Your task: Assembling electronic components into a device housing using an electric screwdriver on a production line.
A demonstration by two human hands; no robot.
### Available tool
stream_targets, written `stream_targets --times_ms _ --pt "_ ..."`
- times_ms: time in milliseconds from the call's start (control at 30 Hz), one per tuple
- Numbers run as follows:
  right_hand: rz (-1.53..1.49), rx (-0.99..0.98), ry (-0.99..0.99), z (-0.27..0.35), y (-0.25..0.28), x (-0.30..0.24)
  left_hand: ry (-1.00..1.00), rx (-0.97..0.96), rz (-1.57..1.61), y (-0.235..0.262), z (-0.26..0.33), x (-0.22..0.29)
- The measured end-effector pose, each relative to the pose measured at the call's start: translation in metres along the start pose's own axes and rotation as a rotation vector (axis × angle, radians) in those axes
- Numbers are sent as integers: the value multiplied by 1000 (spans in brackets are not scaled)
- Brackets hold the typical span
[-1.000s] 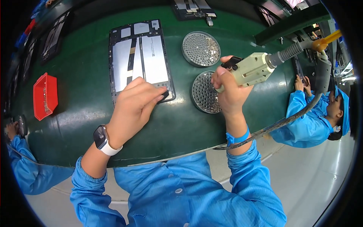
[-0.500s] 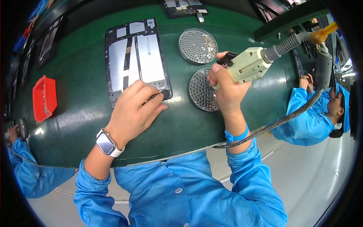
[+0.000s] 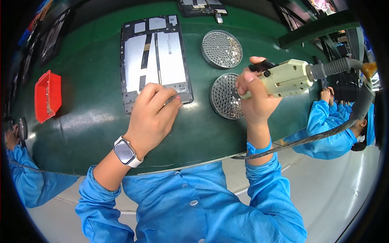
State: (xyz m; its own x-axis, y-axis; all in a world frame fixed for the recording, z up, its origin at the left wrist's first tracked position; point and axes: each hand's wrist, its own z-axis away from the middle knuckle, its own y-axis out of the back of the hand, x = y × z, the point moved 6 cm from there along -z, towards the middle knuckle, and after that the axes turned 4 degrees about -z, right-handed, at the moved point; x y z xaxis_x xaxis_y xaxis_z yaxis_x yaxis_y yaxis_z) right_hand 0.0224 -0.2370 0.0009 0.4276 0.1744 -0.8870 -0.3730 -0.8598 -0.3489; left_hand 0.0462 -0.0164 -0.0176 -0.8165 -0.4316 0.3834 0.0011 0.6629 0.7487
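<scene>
Tablet ran lengthwise up the frame, left of upper centre, from the nearer left hand, whose grip I couldn't tell. The right hand clamped a tool.

Left hand palm-down, right hand curled tight

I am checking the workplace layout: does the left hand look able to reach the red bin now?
Probably yes: the left hand is at the lower end of the flat device, and nothing visible blocks its way to the red bin.
</scene>
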Motion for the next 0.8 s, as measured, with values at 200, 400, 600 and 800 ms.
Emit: stream_targets --times_ms 200,400,600,800 --pt "144 -147 -4 5 -51 -18 -77 45 -108 -1 4 3" --pt "25 -213 -86 5 -82 17 -63 11 -101 -2 12 -3" --pt "0 -213 -113 9 -84 29 -42 -2 -80 0 14 -5" --pt "83 -254 -61 10 -82 31 -15 4 -69 0 14 -7"
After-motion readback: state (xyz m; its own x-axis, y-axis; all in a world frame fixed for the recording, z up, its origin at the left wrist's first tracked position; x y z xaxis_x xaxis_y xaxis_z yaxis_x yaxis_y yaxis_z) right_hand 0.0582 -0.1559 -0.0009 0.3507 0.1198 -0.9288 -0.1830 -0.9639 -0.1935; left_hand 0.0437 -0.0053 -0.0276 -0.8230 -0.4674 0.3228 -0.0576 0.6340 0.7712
